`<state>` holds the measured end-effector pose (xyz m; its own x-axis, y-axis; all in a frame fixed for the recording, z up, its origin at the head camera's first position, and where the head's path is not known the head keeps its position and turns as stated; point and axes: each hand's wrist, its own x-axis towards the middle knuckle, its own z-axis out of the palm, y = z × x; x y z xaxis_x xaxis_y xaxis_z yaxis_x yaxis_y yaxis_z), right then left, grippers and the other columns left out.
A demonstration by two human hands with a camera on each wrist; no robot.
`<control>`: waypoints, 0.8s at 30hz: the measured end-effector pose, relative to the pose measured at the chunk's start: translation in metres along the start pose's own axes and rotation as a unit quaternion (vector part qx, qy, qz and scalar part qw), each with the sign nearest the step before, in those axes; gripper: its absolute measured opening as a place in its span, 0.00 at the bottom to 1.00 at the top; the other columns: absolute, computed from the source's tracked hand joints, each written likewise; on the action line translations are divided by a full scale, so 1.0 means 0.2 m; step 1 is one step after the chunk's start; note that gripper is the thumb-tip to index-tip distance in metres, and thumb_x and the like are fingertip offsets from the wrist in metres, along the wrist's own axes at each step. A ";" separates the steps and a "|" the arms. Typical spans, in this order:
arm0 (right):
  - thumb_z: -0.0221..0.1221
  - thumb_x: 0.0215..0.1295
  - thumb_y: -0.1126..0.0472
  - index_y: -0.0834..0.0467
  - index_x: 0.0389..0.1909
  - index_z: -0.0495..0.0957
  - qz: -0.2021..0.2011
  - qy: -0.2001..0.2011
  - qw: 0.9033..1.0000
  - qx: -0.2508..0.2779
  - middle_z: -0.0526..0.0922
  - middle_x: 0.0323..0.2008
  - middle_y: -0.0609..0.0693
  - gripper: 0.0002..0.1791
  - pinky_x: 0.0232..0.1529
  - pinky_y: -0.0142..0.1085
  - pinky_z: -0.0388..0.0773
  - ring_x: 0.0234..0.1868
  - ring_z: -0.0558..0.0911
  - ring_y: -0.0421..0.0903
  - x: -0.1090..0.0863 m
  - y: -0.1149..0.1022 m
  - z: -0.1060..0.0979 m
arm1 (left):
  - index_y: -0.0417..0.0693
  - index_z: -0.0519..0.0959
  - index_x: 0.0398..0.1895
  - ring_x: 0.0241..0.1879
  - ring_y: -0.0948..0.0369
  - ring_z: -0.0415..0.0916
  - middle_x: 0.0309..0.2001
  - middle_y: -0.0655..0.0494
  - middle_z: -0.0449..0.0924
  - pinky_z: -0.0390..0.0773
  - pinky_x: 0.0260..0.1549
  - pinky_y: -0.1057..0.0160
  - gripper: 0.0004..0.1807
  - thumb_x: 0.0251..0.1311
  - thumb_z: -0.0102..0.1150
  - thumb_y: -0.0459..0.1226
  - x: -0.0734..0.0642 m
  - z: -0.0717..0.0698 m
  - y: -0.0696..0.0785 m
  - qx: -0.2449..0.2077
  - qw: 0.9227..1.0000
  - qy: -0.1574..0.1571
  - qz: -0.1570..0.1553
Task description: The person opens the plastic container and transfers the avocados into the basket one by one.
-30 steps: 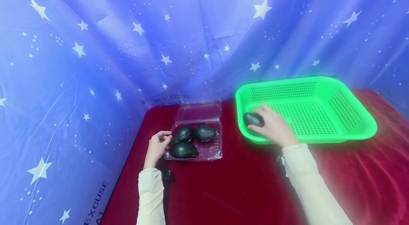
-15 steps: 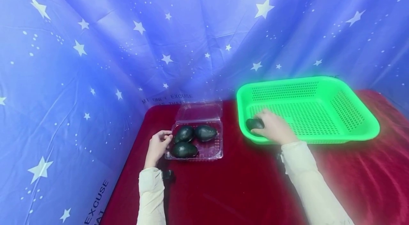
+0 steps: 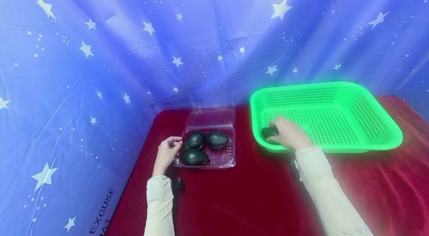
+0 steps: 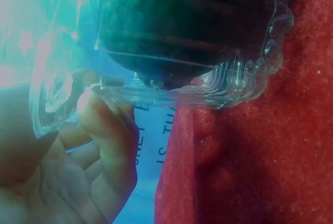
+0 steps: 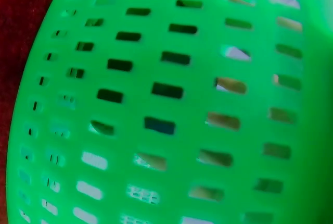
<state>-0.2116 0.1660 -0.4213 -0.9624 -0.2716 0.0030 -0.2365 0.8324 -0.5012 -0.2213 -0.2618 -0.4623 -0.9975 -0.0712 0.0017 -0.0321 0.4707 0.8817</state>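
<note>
Three dark green avocados [image 3: 195, 157] lie in a clear plastic clamshell container [image 3: 221, 159] whose lid [image 3: 210, 117] is folded back. My left hand [image 3: 165, 155] pinches the container's left rim between thumb and fingers; in the left wrist view the thumb [image 4: 101, 117] presses the clear edge below a dark avocado [image 4: 182, 31]. Inside the left end of a green plastic basket [image 3: 385, 137], my right hand [image 3: 291, 133] holds another avocado [image 3: 268, 132], partly hidden by the fingers. In the right wrist view the slotted basket wall [image 5: 140, 114] covers most of that hand and the avocado.
A dark red cloth [image 3: 234, 202] covers the table. Behind and to the left hangs a blue curtain [image 3: 201, 35] with white stars, close to the container and the basket. The basket's near rim stands in front of the right hand's fingers.
My right hand has lowered the avocado further into the left end of the basket. The left hand has stayed at the container's rim. The whole head view has shifted slightly.
</note>
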 end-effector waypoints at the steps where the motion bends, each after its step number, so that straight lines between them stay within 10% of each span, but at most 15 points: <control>1: 0.71 0.56 0.56 0.68 0.58 0.76 0.002 -0.005 1.000 0.001 0.80 0.45 0.59 0.32 0.44 0.52 0.81 0.44 0.80 0.55 0.00 0.00 0.00 | 0.38 0.81 0.51 0.19 0.62 0.71 0.31 0.46 0.81 0.77 0.12 0.65 0.13 0.66 0.61 0.33 0.00 0.00 0.00 0.000 1.000 0.000 0.000; 24: 0.65 0.64 0.57 0.68 0.58 0.76 -0.007 -0.005 1.000 -0.007 0.80 0.55 0.65 0.25 0.55 0.59 0.77 0.56 0.78 0.65 0.01 -0.01 -0.01 | 0.38 0.81 0.52 0.19 0.61 0.71 0.32 0.45 0.81 0.77 0.13 0.66 0.13 0.66 0.61 0.34 0.00 0.00 0.01 0.002 1.000 -0.003 -0.002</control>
<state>-0.2126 0.1651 -0.4181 -0.9579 -0.2871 0.0012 -0.2509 0.8350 -0.4897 -0.2212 -0.2616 -0.4609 -0.9977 -0.0675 -0.0054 -0.0368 0.4732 0.8802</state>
